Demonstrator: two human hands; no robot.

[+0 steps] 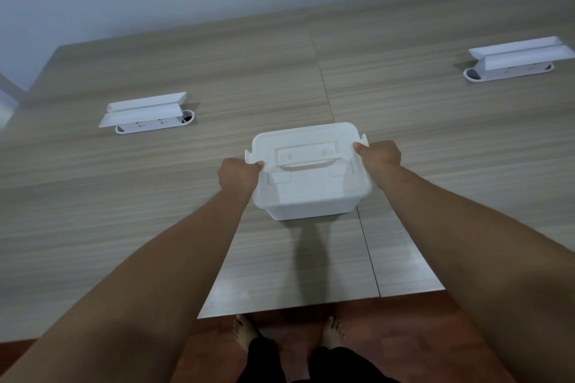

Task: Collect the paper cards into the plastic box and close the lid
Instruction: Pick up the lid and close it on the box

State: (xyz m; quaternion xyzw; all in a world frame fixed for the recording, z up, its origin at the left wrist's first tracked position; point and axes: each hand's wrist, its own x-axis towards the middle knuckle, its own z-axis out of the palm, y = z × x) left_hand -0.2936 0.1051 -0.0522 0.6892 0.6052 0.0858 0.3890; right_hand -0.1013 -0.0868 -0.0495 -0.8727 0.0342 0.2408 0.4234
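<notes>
White plastic fills the middle of my view: the box (311, 196) sits on the wood-grain table (155, 196) near its front edge, long axis running left to right, squarely between my hands. My left hand (238, 176) curls shut on the lid's (306, 146) left edge; my right hand (381, 155) pinches the right edge by the latch, so both are equally near. The lid looks tilted, not yet seated, so I judge pressing down comes next. No cards are visible. Two socket units lie well apart behind, before a pale wall.
</notes>
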